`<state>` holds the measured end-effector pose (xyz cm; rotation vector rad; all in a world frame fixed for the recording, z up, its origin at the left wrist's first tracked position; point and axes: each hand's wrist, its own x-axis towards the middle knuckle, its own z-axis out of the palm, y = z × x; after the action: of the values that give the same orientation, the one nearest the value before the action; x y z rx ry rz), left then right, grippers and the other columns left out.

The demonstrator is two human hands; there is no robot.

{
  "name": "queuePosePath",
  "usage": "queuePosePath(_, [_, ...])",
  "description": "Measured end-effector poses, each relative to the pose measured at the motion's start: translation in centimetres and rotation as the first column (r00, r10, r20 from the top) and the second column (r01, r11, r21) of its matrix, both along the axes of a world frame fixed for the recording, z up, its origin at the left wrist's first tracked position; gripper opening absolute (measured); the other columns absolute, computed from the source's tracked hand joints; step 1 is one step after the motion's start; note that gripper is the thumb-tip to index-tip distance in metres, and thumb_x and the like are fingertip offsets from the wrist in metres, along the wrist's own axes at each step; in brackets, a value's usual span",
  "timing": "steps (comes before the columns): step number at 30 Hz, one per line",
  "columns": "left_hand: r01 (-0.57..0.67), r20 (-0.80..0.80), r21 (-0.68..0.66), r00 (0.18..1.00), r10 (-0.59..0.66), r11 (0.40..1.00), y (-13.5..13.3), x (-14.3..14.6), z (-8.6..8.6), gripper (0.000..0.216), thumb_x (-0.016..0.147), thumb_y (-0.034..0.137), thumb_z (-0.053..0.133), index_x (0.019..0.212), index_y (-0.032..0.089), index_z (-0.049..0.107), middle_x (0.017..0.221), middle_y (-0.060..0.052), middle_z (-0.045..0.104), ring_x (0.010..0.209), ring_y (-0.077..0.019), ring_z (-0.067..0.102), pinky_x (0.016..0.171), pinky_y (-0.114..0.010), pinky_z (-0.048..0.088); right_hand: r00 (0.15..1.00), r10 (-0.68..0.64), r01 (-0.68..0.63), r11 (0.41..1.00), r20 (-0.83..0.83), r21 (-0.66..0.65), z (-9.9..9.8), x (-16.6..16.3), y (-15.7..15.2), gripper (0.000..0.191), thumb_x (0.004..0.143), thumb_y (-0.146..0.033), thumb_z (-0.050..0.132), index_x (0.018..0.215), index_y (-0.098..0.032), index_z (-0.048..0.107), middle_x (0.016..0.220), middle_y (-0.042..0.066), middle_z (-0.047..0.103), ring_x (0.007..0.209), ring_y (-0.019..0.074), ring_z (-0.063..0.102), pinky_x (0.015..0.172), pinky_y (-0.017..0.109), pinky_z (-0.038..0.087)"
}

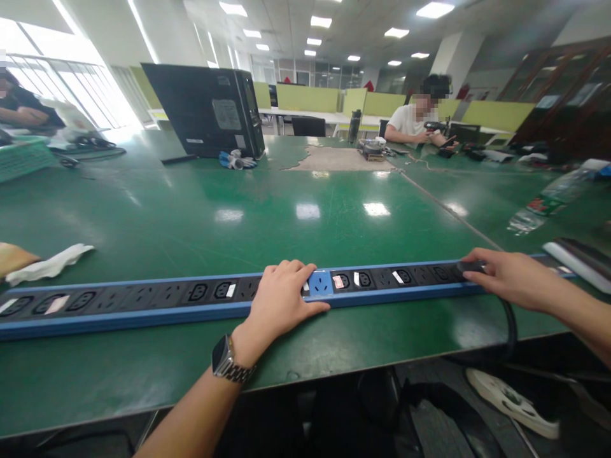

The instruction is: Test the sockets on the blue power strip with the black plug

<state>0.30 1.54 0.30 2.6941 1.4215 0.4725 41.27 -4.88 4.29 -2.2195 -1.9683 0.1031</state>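
Green and glossy, the table [267, 216] carries a long blue strip [281, 312] laid along its near edge, running across nearly the whole view. Black sockets fill its top, some bearing white or pinkish labels [57, 304], and one blue socket [321, 284] sits near the middle. Just left of that socket, the left hand [281, 296] grips the strip from above, fingers over its far side and thumb along the near side; a watch [226, 359] is on that wrist. Toward the strip's right end, the right hand [496, 273] grasps a black plug [472, 268] at the sockets; whether it is fully seated, I cannot tell. Its cord [512, 327] curves down past the table's edge. Near the strip's left end lies a white cloth [50, 264]; beyond the right hand is a clear bottle [548, 197]. Farther back stand a black PC tower [205, 108], with gloves [237, 159] at its base, and a dark flask [354, 126]. Across the table sits a person in a white shirt [405, 124]; another person in dark clothing [23, 108] is at far left, behind a green basket [23, 156]. Yellow-green partitions [308, 98] stand behind, under square ceiling lights [321, 22].
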Motion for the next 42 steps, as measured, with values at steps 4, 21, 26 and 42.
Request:
queuePosePath(4, [0.004,-0.012,-0.004,1.0,-0.004,1.0,-0.4,-0.2,0.0,0.063,0.072,0.061,0.072,0.12,0.022,0.06,0.107,-0.008,0.065,0.1,-0.0291,0.058,0.085,-0.043,0.044,0.999,-0.019,0.019,1.0,-0.039,0.006,0.0,0.1,-0.6,0.016,0.085,-0.033,0.062,0.095,-0.021,0.067,0.053,0.0,0.06,0.049,0.0177,0.055,0.055,0.031,0.033])
queuePosePath(21, [-0.143,0.536,0.284,0.844,-0.033,0.948,-2.7,-1.2,0.5,0.032,0.094,0.035,0.048,0.124,0.026,0.055,0.113,-0.007,0.063,0.109,-0.0232,0.058,0.1,-0.041,0.043,0.553,0.443,-0.307,0.896,-0.706,0.322,2.0,-23.6,-0.8,0.038,0.083,-0.034,0.065,0.119,-0.022,0.059,0.081,0.001,0.071,0.062,0.0128,0.064,0.056,0.022,0.047])
queuePosePath(26, [-0.316,0.514,0.176,0.837,0.187,0.932,-2.4,-8.2,0.2,0.036,0.09,0.039,0.055,0.122,0.022,0.056,0.108,-0.006,0.062,0.102,-0.0226,0.06,0.093,-0.038,0.048,0.639,0.365,-0.147,0.922,-0.677,0.358,-3.4,-20.3,-1.9,0.023,0.091,-0.038,0.056,0.086,-0.018,0.067,0.06,-0.001,0.06,0.053,0.012,0.057,0.054,0.024,0.044])
queuePosePath(42, [-0.122,0.325,0.043,0.94,0.102,0.992,-2.2,-11.3,0.6,0.038,0.087,0.051,0.058,0.113,0.025,0.066,0.11,-0.006,0.071,0.103,-0.0249,0.065,0.093,-0.039,0.051,0.697,0.267,-0.108,0.957,-0.666,0.27,-8.1,-16.4,-1.5,0.037,0.091,-0.045,0.053,0.067,-0.019,0.063,0.052,-0.001,0.059,0.049,0.0134,0.056,0.053,0.025,0.043])
